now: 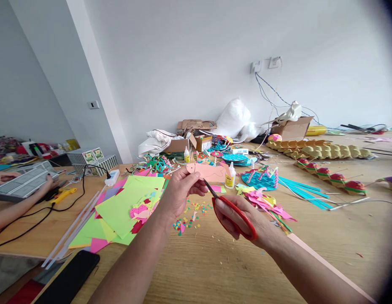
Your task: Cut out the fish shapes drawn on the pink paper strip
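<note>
Pinched in my left hand [182,188] is a strip of pale pink paper [211,172] with a fish outline drawn on it; its left end is rounded like a head and bears an eye dot. My right hand [241,213] grips red-handled scissors [253,232], their dark blades pointing up and left at the paper's lower edge. How far the blades are parted is hard to see. Confetti-like paper dots [187,223] lie on the table under my hands. A glue bottle [230,176] stands just behind the paper strip.
Left are green paper sheets [129,202] with small cut shapes on top, and a black phone [69,276]. Pink paper scraps [265,200], blue strips [306,190] and egg-carton caterpillars [336,179] lie right. A co-worker's hands hold a grey panel [25,183] at far left.
</note>
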Demonstrator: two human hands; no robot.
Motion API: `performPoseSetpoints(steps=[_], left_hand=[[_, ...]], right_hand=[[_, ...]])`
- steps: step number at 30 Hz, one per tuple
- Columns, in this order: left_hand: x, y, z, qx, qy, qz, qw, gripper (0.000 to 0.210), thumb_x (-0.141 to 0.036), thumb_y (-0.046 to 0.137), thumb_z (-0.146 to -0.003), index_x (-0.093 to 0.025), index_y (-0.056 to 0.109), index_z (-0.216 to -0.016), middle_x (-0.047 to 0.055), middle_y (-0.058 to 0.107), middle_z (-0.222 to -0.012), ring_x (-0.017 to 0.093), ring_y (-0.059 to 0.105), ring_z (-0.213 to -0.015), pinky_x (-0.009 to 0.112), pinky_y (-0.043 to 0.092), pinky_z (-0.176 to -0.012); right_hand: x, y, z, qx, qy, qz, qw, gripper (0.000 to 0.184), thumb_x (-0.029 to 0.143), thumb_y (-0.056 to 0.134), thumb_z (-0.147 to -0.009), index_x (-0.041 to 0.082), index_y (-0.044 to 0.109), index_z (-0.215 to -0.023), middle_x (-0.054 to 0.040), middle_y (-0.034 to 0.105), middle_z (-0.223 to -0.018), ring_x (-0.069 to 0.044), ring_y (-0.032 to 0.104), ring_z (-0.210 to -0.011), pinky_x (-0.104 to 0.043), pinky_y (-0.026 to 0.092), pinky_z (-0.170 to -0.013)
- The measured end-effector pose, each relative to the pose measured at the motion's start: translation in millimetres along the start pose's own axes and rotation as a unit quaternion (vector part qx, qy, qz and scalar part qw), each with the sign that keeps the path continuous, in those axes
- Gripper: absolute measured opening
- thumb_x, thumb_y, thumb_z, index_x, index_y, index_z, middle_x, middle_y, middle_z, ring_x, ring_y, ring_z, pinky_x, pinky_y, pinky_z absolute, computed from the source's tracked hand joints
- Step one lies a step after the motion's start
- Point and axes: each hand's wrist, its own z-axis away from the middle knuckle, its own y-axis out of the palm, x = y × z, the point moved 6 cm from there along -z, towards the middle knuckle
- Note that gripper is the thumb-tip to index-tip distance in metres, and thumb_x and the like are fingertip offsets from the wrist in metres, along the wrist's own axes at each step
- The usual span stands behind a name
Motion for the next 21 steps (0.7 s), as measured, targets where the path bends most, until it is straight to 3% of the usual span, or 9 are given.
performPoseSetpoints(steps=[12,21], left_hand=[[0.7,-1.9,-2.1,0.015,-0.016,-0.018,1.000,0.016,-0.028,0.064,-0.068,-0.013,0.060,-0.067,0.002,0.065,-0.057,0.010,0.060,-0.048,0.018,0.046,-0.046],[1.3,-5.6,-3.0,0.046,-0.034,-0.034,0.998,0.016,-0.028,0.064,-0.069,-0.013,0.060,-0.070,0.001,0.064,-0.059,0.010,0.060,-0.049,0.018,0.044,-0.046]], right_hand=[[-8.6,1.8,-4.5,0.009,0.000,-0.015,1.000,0.054,0.070,0.044,-0.075,0.020,0.040,-0.057,0.0075,0.038,-0.036,-0.005,0.032,-0.031,-0.019,0.021,-0.034],[-3.1,-0.2,-3.9,-0.005,0.019,0.046,0.999,0.050,0.063,0.052,-0.073,0.021,0.036,-0.053,0.0079,0.037,-0.036,-0.005,0.033,-0.033,-0.018,0.022,-0.035]])
